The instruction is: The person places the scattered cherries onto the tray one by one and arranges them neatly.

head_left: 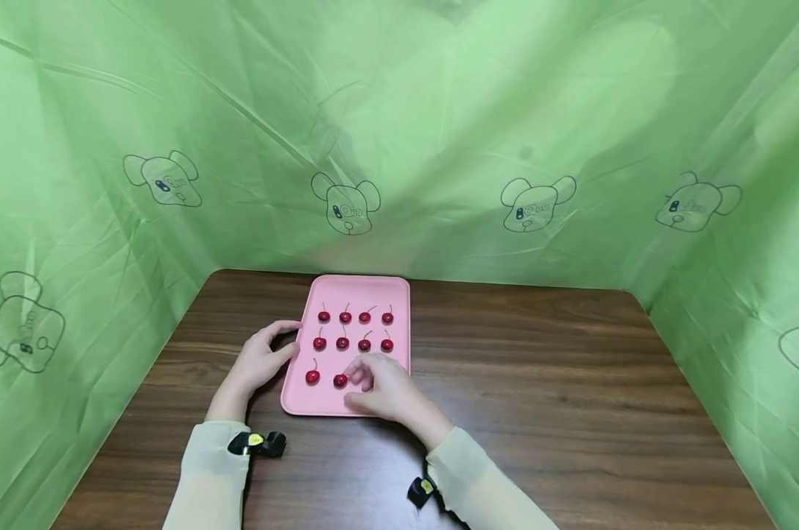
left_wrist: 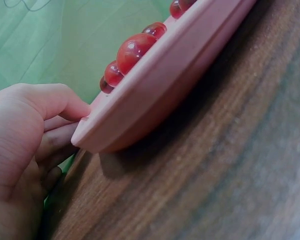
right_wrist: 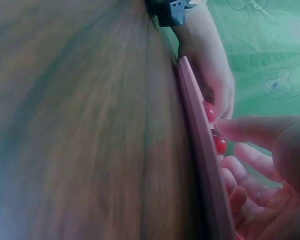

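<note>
A pink tray (head_left: 329,401) lies on the table with small red cherries on it, their thin stems mostly pointing away from me. My left hand (head_left: 260,361) holds the tray's left edge; in the left wrist view the thumb (left_wrist: 65,102) lies on the rim and the other fingers are beyond it. Over the tray's near right part is my right hand (head_left: 386,386), thumb and fingertips spread apart beside a cherry (head_left: 340,380) in the nearest row. Another cherry (head_left: 312,377) sits left of that one. The right hand covers part of the tray's near right area.
Two further rows of cherries, one with a cherry (head_left: 342,343) in the middle and one with a cherry (head_left: 345,317) farther back, cross the tray. Brown wooden table (head_left: 538,412) extends to the right. Green cloth (head_left: 439,147) with mouse-like drawings surrounds the table's back and sides.
</note>
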Motion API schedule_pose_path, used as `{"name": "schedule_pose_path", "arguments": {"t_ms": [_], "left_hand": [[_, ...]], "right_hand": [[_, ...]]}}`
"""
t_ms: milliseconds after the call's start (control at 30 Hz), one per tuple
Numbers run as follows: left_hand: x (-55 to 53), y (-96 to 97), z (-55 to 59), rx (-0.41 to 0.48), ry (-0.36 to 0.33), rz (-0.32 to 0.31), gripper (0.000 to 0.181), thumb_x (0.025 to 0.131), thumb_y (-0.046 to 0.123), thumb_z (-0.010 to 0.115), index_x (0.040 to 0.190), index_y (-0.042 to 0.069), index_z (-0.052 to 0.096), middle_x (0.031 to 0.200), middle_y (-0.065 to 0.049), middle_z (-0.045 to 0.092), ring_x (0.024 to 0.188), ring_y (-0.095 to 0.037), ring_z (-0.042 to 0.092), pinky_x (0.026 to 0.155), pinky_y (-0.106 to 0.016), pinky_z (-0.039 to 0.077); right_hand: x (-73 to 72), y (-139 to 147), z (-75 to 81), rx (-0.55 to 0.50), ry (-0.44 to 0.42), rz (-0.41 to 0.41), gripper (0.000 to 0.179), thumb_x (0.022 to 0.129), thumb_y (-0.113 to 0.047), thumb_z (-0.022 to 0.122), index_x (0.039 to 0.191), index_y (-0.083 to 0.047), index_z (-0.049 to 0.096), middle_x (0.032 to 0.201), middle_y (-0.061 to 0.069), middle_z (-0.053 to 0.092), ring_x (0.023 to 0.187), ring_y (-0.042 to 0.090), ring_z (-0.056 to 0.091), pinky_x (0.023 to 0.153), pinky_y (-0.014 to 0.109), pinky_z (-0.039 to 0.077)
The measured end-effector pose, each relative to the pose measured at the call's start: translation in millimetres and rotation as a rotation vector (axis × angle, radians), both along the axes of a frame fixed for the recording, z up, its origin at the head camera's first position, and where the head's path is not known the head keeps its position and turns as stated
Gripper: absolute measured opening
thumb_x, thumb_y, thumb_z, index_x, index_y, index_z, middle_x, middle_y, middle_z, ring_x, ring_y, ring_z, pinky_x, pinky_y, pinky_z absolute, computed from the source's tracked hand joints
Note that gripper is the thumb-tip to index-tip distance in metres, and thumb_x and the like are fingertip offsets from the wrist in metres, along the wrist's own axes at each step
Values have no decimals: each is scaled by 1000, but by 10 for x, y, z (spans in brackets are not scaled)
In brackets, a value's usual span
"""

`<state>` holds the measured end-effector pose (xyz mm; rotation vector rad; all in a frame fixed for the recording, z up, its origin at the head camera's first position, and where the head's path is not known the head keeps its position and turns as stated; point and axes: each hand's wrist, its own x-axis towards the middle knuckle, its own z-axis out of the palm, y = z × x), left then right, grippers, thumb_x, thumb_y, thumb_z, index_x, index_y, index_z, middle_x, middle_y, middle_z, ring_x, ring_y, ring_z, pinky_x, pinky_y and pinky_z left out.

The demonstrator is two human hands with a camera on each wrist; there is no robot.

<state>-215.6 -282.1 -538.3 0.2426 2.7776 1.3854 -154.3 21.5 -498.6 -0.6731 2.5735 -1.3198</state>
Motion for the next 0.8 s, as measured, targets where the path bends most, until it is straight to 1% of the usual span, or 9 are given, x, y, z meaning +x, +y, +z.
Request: {"name": "schedule_pose_path", "arguments": {"t_ms": [67, 167, 267, 400, 500, 633, 700, 800], "left_hand": [[-9, 17, 3, 0, -4, 0, 42, 107, 17, 70, 148, 11, 64, 149, -18, 65, 148, -41, 50, 125, -63, 33], [-25, 27, 4, -3, -5, -3, 43, 107, 17, 69, 149, 11, 64, 149, -19, 65, 149, -41, 50, 125, -64, 33], [-43, 23, -4, -9, -4, -6, 43, 107, 17, 69, 150, 11, 63, 150, -19, 64, 149, -42, 49, 125, -65, 32], [-57, 12, -20, -11, -8, -9, 44, 108, 17, 69, 151, 11, 62, 151, -19, 63, 150, -42, 48, 125, -65, 32], [-47, -2, -19, -11, -9, -8, 44, 108, 18, 69, 151, 11, 62, 151, -19, 63, 150, -42, 49, 125, -66, 32], [-24, -38, -1, -21, -9, -7, 43, 109, 20, 68, 152, 12, 62, 152, -19, 63, 149, -42, 49, 124, -66, 34], [-10, -64, 17, -34, -8, -23, 44, 110, 21, 67, 153, 12, 61, 153, -19, 63, 149, -42, 50, 123, -66, 35], [9, -114, 60, -82, 2, -78, 45, 112, 23, 64, 155, 11, 58, 153, -18, 62, 148, -42, 51, 121, -66, 37]], "right_hand": [[55, 93, 48, -13, 5, 16, 34, 86, -11, 92, 114, -7, 74, 102, 8, 73, 87, 24, 70, 78, 24, 57], [114, 261, 106, -18, 32, 35, 32, 88, -9, 90, 114, -5, 73, 103, 10, 74, 88, 27, 72, 79, 28, 60], [158, 470, 162, -8, 59, 44, 31, 89, -9, 89, 115, -5, 73, 103, 9, 74, 88, 25, 73, 80, 32, 62], [191, 784, 192, 18, 138, 51, 29, 90, -9, 88, 115, -6, 74, 104, 7, 74, 89, 21, 73, 82, 33, 62], [208, 1031, 212, 50, 222, 53, 28, 90, -11, 88, 114, -7, 74, 104, 5, 73, 91, 19, 71, 84, 33, 62], [239, 1403, 258, 90, 319, 53, 29, 90, -13, 89, 114, -7, 74, 107, 3, 74, 95, 20, 72, 83, 40, 64], [258, 1618, 282, 114, 358, 44, 28, 91, -13, 89, 115, -7, 75, 110, 2, 74, 98, 18, 72, 82, 42, 65], [277, 1988, 308, 169, 384, 29, 31, 92, -15, 89, 119, -9, 75, 117, 0, 73, 79, 9, 70, 70, 33, 63]]}}
